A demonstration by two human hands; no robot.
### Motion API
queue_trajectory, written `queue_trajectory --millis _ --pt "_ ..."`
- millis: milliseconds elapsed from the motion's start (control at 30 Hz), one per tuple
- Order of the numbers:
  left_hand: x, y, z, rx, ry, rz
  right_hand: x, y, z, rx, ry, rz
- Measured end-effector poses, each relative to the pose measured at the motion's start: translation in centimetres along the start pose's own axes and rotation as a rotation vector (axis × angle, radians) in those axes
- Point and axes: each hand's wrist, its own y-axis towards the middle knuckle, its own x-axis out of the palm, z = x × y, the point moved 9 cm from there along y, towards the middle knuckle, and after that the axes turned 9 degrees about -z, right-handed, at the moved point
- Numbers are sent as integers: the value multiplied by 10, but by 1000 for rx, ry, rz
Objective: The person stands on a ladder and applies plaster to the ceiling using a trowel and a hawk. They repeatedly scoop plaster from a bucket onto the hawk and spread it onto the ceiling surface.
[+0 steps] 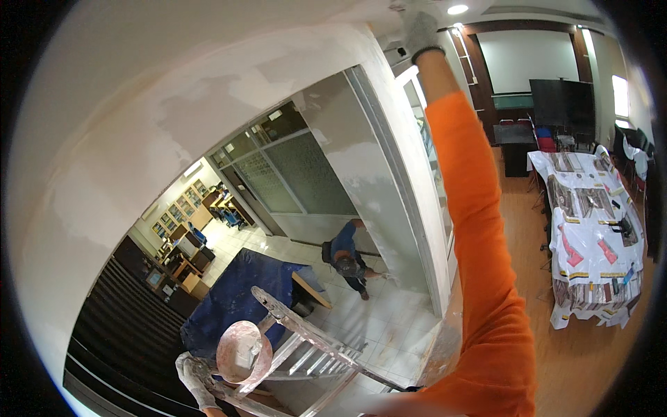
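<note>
My right arm, in an orange sleeve, stretches straight up toward the ceiling. At its end my right hand [420,31] wears a pale work glove with a dark cuff and is close to the top of the white wall. Its fingers are blurred against the pale surface, and whether they hold a tool cannot be made out. Low on the left, my left hand [194,381] in a dirty white glove is closed at the side of a small plaster-smeared bucket [229,354]. Whitish material shows inside it. The bucket is at the top of a splattered stepladder [306,323].
A person [344,257] bends by the wall on the tiled floor below. Blue sheeting [240,288] covers something beyond the ladder. The patched wall [201,90] frames a wide opening. On the right, a long table with a printed cover [583,229] stands on wooden flooring.
</note>
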Motion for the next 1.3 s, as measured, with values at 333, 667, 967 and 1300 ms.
queue_trajectory --millis 333,667,967,1300 --pt "-23 15 -30 4 17 21 18 32 -21 -22 -18 147" --pt "-24 13 -10 85 23 41 126 -56 -131 -150 153 -288" --pt "-16 4 -17 16 -21 33 -15 42 38 32 20 115" --pt "-32 -11 -7 39 -35 81 32 36 -34 -233 104 -48"
